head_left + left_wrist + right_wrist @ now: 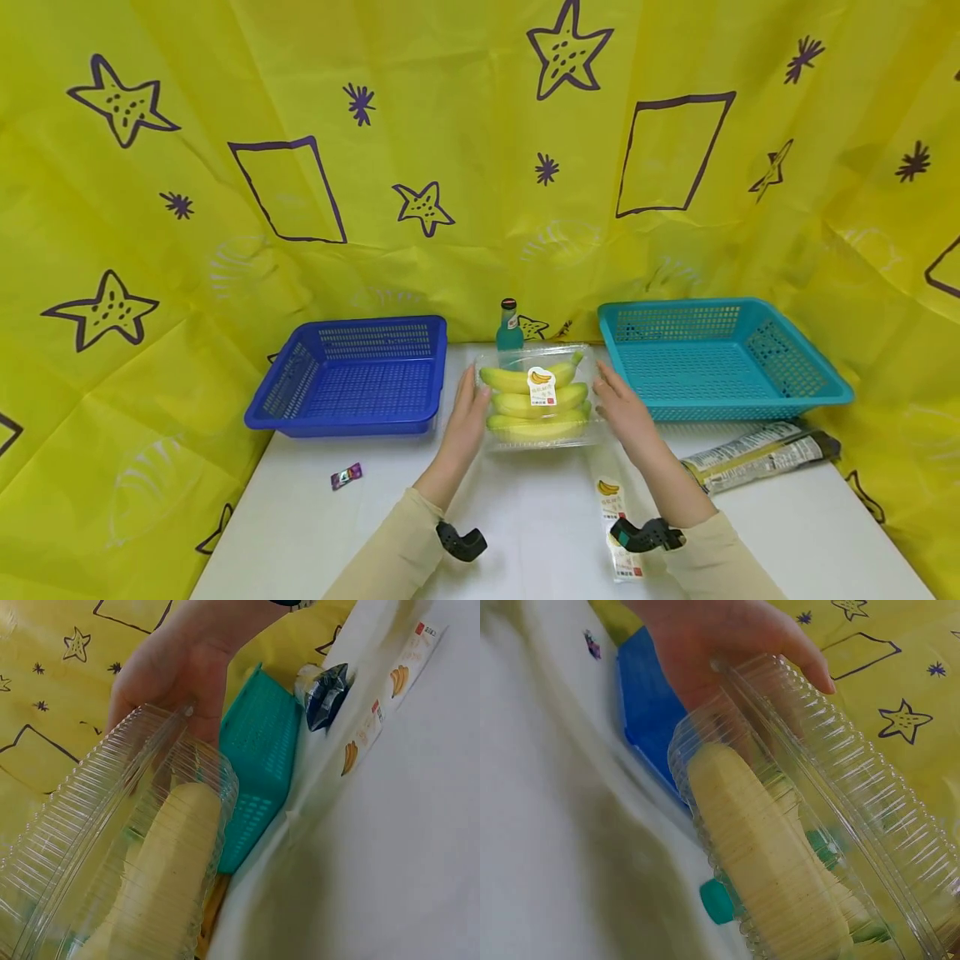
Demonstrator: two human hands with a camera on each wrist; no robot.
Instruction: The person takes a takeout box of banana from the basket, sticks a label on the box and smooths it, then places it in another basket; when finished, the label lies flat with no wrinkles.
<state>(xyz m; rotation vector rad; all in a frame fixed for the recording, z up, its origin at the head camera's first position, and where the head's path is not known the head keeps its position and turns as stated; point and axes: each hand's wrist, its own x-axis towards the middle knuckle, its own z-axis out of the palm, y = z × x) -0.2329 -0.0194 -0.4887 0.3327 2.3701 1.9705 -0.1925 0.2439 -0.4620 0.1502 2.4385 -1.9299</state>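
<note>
Both hands hold a clear plastic clamshell box (577,438) of yellow bananas (517,428) in front of me, above the table. My left hand (467,421) grips its left end and my right hand (628,414) its right end. On the lid sits a white label (542,387) with a banana picture. Across the box, the left wrist view catches my right hand (174,671) at the far end. Likewise, the right wrist view catches my left hand (724,645), its fingers partly behind the ribbed clear plastic.
A blue basket (348,429) stands left, a turquoise basket (723,410) right. Between them, behind the box, is a small bottle (509,333). A purple-wrapped candy (346,476) lies left. A strip of banana labels (609,505) and a long packet (761,457) lie right.
</note>
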